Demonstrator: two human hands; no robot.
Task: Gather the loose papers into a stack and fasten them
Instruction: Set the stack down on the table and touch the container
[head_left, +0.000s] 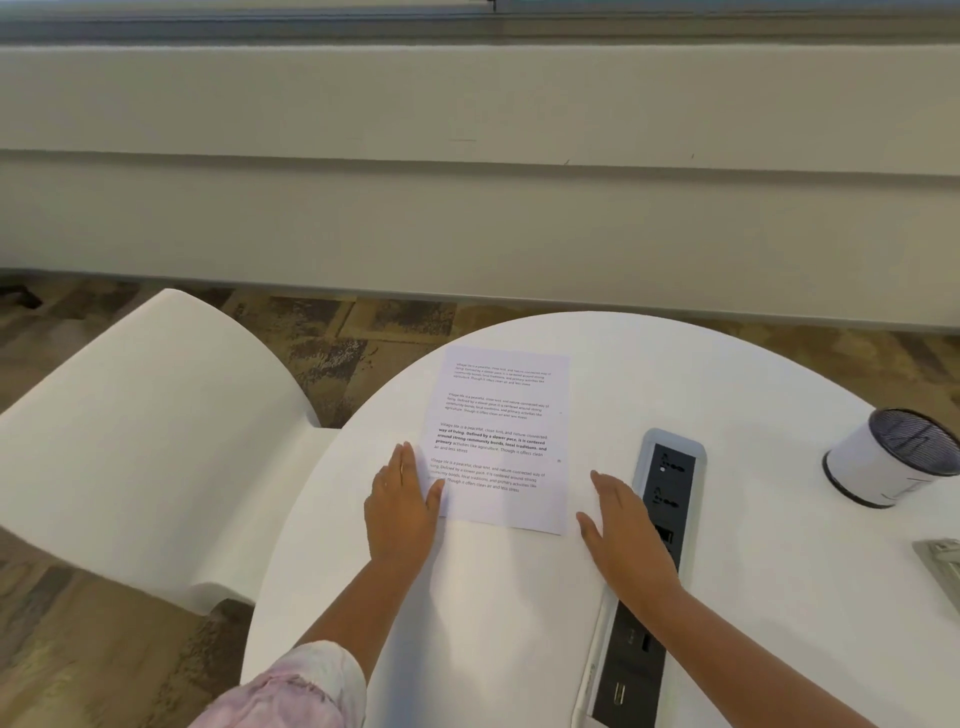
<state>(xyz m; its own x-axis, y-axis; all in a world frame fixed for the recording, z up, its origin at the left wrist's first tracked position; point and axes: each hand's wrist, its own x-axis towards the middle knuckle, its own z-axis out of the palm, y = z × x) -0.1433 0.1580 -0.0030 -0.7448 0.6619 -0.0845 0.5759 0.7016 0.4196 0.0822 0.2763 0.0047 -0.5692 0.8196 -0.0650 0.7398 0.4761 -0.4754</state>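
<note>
Printed white papers lie flat on the round white table, seemingly as one aligned pile; I cannot tell how many sheets. My left hand rests flat at the pile's lower left edge, fingers straight, thumb touching the paper. My right hand lies flat on the table just right of the pile's lower right corner, fingers together, holding nothing. At the right edge of the view, a grey object is partly cut off; it may be a stapler.
A black power socket strip is set into the table right beside my right hand. A white pen cup with a dark mesh rim stands at the far right. A white curved seat is to the left, over patterned carpet.
</note>
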